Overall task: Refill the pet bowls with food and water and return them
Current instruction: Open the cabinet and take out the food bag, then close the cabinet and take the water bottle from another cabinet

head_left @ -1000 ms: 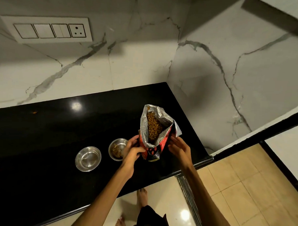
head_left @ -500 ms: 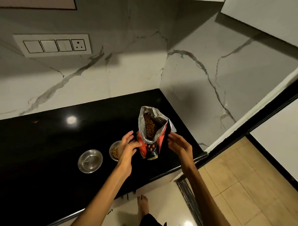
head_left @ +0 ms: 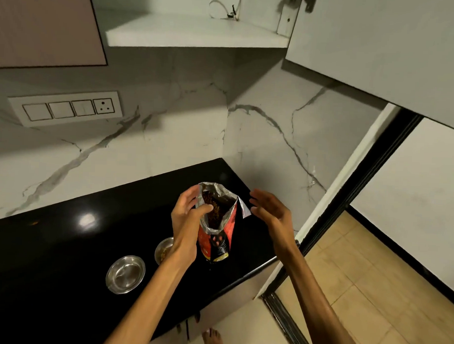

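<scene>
- The left hand (head_left: 186, 213) is raised at the left side of the food bag (head_left: 217, 223), palm turned toward it. Its thumb lies across the silver lip of the bag mouth and its fingers curl round the far left edge, so it pinches the top of the bag.
- The left forearm runs up from the lower middle of the view and crosses in front of one bowl.
- The right hand (head_left: 267, 211) is held just to the right of the bag, fingers straight and slightly spread, palm facing the bag. It holds nothing and seems to stand just clear of the folded silver flap at the bag's right corner; whether a fingertip brushes it I cannot tell.
- The bag stands upright on the black counter (head_left: 61, 255), near the front edge and close to the corner of the marble wall (head_left: 143, 147). Its mouth is open and brown kibble (head_left: 213, 213) shows inside.
- The bag's outside is red and black with small red marks on the black panel and a yellow patch near the bottom; no writing or brand can be read.
- The empty steel bowl (head_left: 125, 274) sits on the counter left of the bag. The second bowl (head_left: 163, 250), with some kibble in it, sits between them, partly hidden by the left wrist.
- A switch plate (head_left: 64, 109) with a socket is on the wall, unlabelled.
</scene>
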The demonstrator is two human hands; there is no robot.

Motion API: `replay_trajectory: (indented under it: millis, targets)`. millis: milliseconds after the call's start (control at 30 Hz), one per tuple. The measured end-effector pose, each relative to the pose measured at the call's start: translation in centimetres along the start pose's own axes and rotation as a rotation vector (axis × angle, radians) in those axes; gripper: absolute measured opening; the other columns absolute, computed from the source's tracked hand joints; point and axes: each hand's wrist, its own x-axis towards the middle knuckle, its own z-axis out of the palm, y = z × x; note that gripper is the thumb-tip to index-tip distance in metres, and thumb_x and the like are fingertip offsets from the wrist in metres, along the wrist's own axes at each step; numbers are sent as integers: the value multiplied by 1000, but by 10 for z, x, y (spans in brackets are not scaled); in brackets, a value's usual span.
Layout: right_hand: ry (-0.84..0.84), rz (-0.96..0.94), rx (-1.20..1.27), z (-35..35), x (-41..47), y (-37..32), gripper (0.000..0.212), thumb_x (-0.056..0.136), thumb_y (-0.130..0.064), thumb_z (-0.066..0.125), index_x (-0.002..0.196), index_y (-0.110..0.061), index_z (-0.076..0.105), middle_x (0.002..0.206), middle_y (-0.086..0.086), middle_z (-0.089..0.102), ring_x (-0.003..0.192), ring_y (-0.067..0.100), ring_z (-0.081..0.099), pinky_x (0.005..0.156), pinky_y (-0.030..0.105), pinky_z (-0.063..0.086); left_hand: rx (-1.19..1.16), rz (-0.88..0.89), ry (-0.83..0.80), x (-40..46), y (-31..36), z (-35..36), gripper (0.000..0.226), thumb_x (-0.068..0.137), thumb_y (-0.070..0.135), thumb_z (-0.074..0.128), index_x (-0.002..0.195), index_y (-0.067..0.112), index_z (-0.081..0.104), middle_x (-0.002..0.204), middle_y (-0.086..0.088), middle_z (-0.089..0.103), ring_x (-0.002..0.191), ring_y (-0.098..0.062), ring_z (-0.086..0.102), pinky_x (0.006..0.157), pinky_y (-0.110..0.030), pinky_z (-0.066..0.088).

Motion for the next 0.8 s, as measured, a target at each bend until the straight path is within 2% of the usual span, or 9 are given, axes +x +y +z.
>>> replay_trajectory:
  millis: [67,200,300,467,567,667,800]
  targets:
    - [25,-43,-2,-4,2,-15,51,86,-22,72,136,-17,66,132,-4,73,124,14,68,107,36,55,19,45,-51,-1,13,12,54,84,2,73,130,29,65,132,11,65,126,-8,58,107,-33,47]
    - [74,-135,-19,-16,2,-44,46,92,-16,73,137,-18,66,135,-4,71,125,16,67,105,38,55,52,133,-160,-5,41,40,54,84,3,74,131,29,65,134,12,63,125,-5,57,90,-19,47]
    - [109,-190,-43,-25,0,-61,43,96,-3,71,136,-18,66,136,-4,70,124,15,68,103,33,57,64,180,-232,-9,57,59,53,83,6,76,125,38,67,130,17,65,126,-4,57,94,-22,48]
    - [193,-267,-64,-40,-7,-92,44,95,-2,72,136,-15,65,137,0,69,123,14,68,99,27,58,80,216,-333,-20,80,90,51,81,12,76,120,44,69,131,18,64,127,-2,56,105,-39,49]
    - [239,-305,-70,-49,-15,-110,46,95,1,71,138,-12,64,138,2,68,125,17,68,99,29,58,89,258,-401,-30,93,108,53,74,22,74,122,43,67,132,19,64,127,-1,56,103,-36,50]
    - [287,-339,-81,-59,-25,-129,45,94,0,72,136,-16,66,136,-2,70,126,16,67,101,33,58,95,310,-453,-40,104,124,56,71,26,73,125,38,67,132,18,65,127,-2,56,103,-33,50]
    - [394,-407,-159,-75,-36,-153,44,94,-1,73,134,-18,69,132,-6,72,123,13,68,99,31,58,101,376,-528,-50,117,146,53,73,27,73,125,38,66,132,19,64,127,-3,55,106,-37,50]
